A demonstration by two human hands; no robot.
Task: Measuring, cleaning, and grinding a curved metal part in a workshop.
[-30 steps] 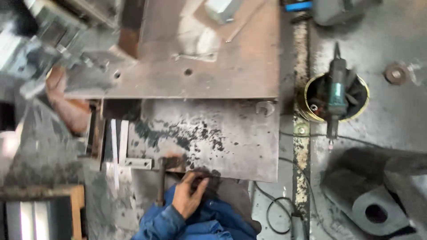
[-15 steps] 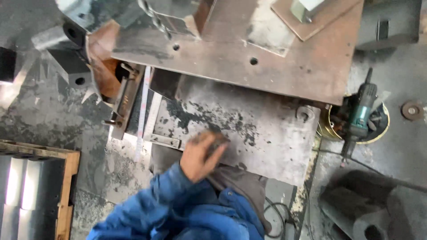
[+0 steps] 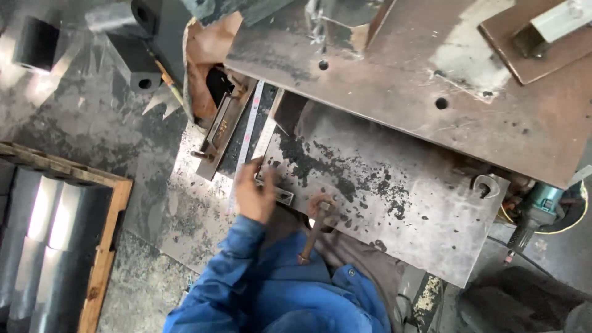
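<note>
Head view: left hand now pressing tape measure flat; right hand newly gripping wooden-handled tool at steel plate edge

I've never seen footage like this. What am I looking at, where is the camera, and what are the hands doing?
No machine here: a person in blue sleeves works with bare hands, and the camera sits on their head, looking straight down. Below lies a grey steel plate with dark patches, and a larger rusty plate with drilled holes overlaps it. The left hand rests by a metal ruler and a small bracket. The right hand grips a wooden-handled tool, probably a hammer. A green power tool lies at the right edge.
</note>
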